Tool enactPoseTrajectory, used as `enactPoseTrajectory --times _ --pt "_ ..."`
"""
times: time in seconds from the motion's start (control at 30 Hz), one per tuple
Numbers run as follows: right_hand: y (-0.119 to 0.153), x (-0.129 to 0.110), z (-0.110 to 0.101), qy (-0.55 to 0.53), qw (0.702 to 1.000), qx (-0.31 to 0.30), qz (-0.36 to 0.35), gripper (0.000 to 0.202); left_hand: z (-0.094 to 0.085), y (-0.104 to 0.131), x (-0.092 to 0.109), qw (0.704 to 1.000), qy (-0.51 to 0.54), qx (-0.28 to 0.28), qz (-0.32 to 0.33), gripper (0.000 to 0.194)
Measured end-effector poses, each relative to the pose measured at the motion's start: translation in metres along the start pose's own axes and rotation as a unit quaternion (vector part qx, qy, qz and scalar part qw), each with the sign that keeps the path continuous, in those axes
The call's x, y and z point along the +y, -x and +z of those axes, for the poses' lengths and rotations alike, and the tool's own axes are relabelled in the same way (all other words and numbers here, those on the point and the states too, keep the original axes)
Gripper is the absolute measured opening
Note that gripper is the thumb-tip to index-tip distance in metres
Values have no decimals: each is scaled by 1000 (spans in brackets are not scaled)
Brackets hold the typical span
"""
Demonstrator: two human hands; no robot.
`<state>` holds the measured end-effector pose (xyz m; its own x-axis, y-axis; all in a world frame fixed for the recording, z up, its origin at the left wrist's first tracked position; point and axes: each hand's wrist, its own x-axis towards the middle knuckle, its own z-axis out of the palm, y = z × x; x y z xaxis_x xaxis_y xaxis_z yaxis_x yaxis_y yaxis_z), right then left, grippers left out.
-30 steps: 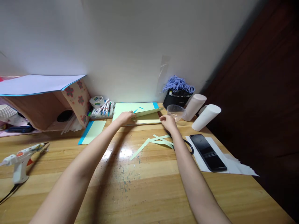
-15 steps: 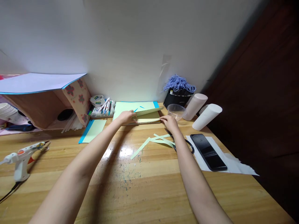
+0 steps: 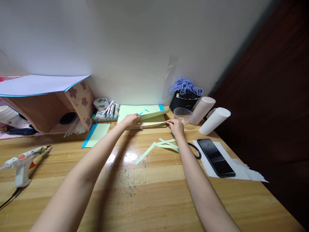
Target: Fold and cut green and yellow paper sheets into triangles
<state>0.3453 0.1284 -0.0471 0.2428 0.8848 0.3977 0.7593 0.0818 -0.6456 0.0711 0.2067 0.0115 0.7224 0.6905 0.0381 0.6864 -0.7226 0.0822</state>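
A stack of coloured paper, light green on top with a blue strip at its right corner, lies against the wall. My left hand is closed on the stack's left part, keeping a light green sheet raised. With its fingertips pinched, my right hand holds the right front corner of the sheets, whose layered edges show several colours. Black scissors lie partly hidden under my right forearm. Beside them are light green paper strips.
A glue gun and a decorated box are at the left, near markers and a green-blue sheet. Right are a clear cup, a yarn-topped black holder, white rolls and a phone.
My right fingers have lifted the front corner of the sheets slightly, so more coloured layers show at the edge. My left hand has barely moved.
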Motion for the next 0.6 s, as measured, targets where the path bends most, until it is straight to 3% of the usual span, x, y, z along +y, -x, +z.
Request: enactPoseTrajectory --times 0.23,0.4,0.47,0.6 --pt "-1 0 1 -14 1000 9 17 17 3 -1 -4 1000 3 24 13 29" --pt "-4 -11 -4 -40 997 31 58 23 4 0 -1 999 -15 29 4 30" --pt "-4 -18 -5 -72 994 9 82 22 3 2 2 999 -20 29 0 30" --pt "0 -35 5 -118 985 -57 112 40 2 4 5 999 -26 30 -5 33"
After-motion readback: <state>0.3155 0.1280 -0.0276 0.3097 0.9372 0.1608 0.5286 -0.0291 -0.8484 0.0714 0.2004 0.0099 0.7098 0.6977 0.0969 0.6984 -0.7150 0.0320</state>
